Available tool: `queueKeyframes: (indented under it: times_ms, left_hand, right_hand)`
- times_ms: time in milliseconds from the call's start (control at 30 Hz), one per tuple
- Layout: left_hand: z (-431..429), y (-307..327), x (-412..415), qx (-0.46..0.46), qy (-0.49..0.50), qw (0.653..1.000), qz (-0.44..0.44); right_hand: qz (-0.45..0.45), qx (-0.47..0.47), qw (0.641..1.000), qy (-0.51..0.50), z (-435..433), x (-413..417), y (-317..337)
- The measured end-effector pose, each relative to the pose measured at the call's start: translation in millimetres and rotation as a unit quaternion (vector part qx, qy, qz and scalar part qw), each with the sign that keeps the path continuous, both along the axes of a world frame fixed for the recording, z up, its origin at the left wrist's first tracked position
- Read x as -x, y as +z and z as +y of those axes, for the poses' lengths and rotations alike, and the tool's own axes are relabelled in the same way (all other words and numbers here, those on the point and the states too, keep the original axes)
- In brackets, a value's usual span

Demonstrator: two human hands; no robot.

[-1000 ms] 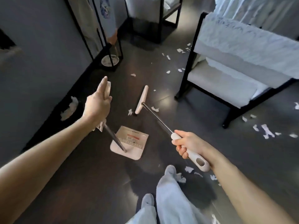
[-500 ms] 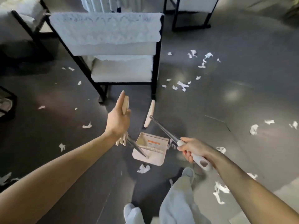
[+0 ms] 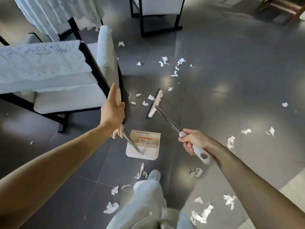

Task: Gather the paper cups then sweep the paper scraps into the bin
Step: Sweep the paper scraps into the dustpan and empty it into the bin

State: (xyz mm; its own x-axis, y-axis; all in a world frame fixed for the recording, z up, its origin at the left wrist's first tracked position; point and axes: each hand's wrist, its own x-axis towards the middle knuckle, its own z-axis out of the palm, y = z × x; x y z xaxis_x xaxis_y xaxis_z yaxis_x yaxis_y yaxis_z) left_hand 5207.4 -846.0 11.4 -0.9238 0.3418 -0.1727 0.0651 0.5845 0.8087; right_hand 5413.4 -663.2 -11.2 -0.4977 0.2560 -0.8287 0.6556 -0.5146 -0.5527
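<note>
My left hand [image 3: 113, 112] grips the pale handle of a long-handled dustpan [image 3: 143, 144], whose white pan rests flat on the dark tiled floor just ahead of my feet. In my right hand [image 3: 194, 142] is the white grip of a broom; its metal shaft runs up and left to the broom head [image 3: 155, 103], which touches the floor beside several paper scraps [image 3: 145, 100]. More white paper scraps [image 3: 175, 66] lie scattered farther ahead, to the right and around my feet. No paper cups and no bin are in view.
A black-framed chair with white cushions [image 3: 66, 96] stands at the left, its leg close to my left hand. Another black-framed chair [image 3: 158, 17] stands at the top centre. My legs in pale trousers [image 3: 148, 200] fill the bottom centre. A wooden chair [image 3: 287, 9] is at the top right.
My view has swung right across the room, so the chair now sits at the left. Both hands keep their holds; dustpan and broom came along, the broom head now among scraps.
</note>
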Motion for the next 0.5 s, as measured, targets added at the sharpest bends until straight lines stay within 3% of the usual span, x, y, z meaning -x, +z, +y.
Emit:
queueKeyframes:
  times_ms: [500]
  left_hand:
    - [356.5, -6.2, 223.5, 0.001, 0.036, 0.999, 0.003]
  right_hand:
    - [0.018, 0.008, 0.999, 0.045, 352.6, 234.1, -1.7]
